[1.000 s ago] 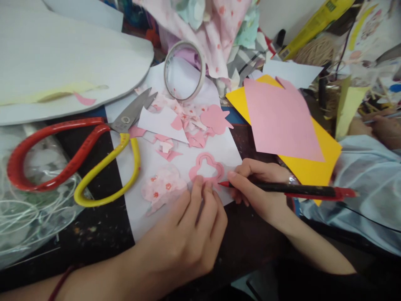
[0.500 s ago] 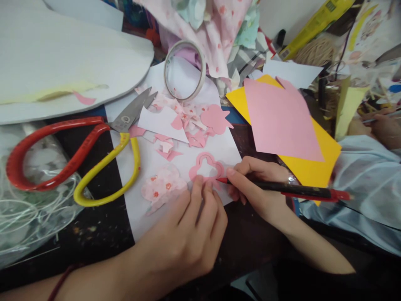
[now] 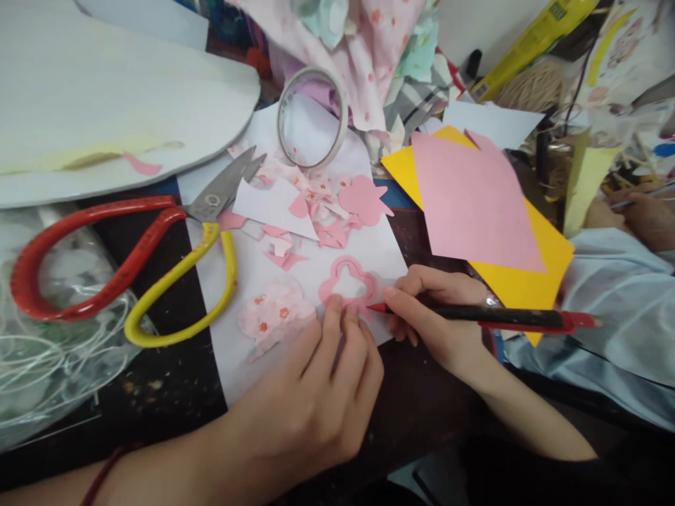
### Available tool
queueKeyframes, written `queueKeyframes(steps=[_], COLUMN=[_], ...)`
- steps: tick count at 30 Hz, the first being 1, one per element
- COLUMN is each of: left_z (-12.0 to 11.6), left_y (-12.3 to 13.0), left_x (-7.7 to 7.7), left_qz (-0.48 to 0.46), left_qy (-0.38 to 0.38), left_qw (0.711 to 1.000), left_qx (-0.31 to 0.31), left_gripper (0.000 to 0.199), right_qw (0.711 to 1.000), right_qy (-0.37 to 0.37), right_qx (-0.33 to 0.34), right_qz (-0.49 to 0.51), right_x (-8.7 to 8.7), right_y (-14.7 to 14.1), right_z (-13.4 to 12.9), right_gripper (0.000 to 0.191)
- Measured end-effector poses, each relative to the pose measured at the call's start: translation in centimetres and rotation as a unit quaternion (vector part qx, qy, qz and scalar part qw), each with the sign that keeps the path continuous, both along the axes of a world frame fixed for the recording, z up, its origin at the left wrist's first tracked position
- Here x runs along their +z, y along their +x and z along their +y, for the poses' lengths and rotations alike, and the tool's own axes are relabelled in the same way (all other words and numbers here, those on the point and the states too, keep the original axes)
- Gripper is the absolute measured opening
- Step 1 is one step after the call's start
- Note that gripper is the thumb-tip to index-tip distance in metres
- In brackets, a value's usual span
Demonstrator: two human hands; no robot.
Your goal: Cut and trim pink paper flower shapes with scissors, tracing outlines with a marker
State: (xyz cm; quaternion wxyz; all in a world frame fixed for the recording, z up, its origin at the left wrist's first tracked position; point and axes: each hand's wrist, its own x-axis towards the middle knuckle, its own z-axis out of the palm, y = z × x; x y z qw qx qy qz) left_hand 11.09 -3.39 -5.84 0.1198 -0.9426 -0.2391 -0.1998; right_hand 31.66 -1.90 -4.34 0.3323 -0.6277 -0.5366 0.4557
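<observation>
My left hand (image 3: pixel 311 386) lies palm down, fingers stretched and slightly apart, with its fingertips pressing on the lower edge of a pink paper cutout (image 3: pixel 325 287). The cutout has rounded lobes and a hole in its middle; its lower part is partly hidden by my fingers. Pinched in my right hand (image 3: pixel 435 302) is a black and red pen (image 3: pixel 500 316), its red tip at the cutout's lower right edge. Left of the cutout lies a floral-patterned pink piece (image 3: pixel 277 313). Under these is a white sheet (image 3: pixel 226 351).
Large scissors (image 3: pixel 208 204) with red and yellow handles lie open at left. A tape roll (image 3: pixel 282 133) stands beyond pink scraps (image 3: pixel 363 200). Pink paper (image 3: pixel 474 204) overlaps yellow paper (image 3: pixel 548 246) at right. Another person's hand (image 3: pixel 651 218) shows at far right.
The pen has shifted slightly, its tip moving a little left and down and its rear end a little right. My left hand stays in place on the cutout.
</observation>
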Motion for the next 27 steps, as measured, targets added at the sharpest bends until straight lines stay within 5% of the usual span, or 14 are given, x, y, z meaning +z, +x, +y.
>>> queueKeyframes(steps=[27], left_z=[0.04], left_y=[0.05], left_x=[0.21], left_qz=[0.002], left_qy=[-0.002], left_qw=[1.000], left_qx=[-0.001], left_gripper=[0.039], right_qw=[1.000], right_qy=[-0.009], right_qx=[-0.004], right_qz=[0.010], right_x=[0.23], right_y=[-0.05], right_z=[0.03], right_gripper=[0.030])
